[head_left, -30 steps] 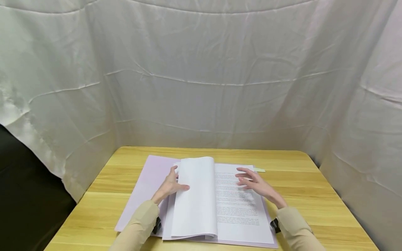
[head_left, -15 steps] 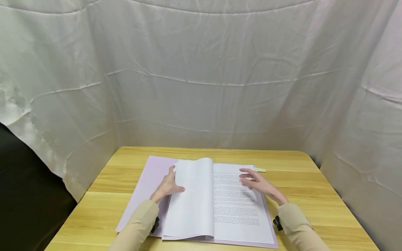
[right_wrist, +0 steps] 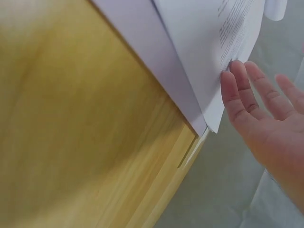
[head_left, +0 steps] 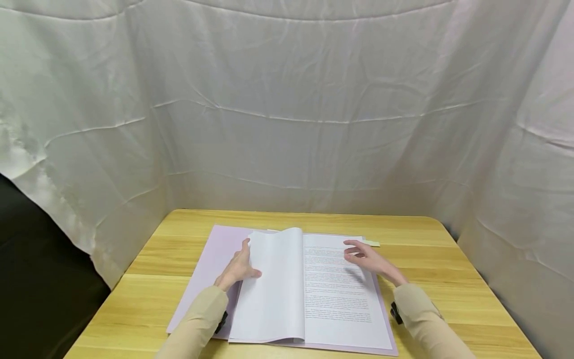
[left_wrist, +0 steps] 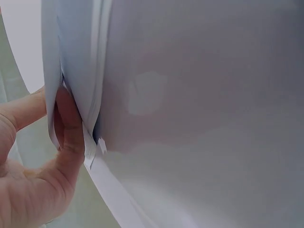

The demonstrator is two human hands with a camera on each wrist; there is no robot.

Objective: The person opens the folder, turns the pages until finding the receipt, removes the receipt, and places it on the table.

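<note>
A lilac folder (head_left: 217, 254) lies spread open on the table with white sheets in it. Over to its left side curve the turned sheets (head_left: 280, 294), blank on the face that shows. My left hand (head_left: 236, 268) pinches their left edge, thumb on top; in the left wrist view a finger (left_wrist: 70, 128) goes in between sheets. On the right lies a printed page (head_left: 336, 289) with lines of text too small to read. My right hand (head_left: 365, 257) hovers over that page, fingers loosely bent and holding nothing; in the right wrist view the fingertips are close to the paper.
A pale yellow-green tab (head_left: 371, 243) sticks out past the page's upper right edge. Below everything is a wooden table (head_left: 439, 279). Grey-white curtains (head_left: 314, 149) hang behind it and at both sides, and something black (head_left: 40, 279) stands at the far left.
The turned sheets have sunk leftward and lie flatter, and my left hand has shifted slightly left with them. My right hand has drifted a little to the right.
</note>
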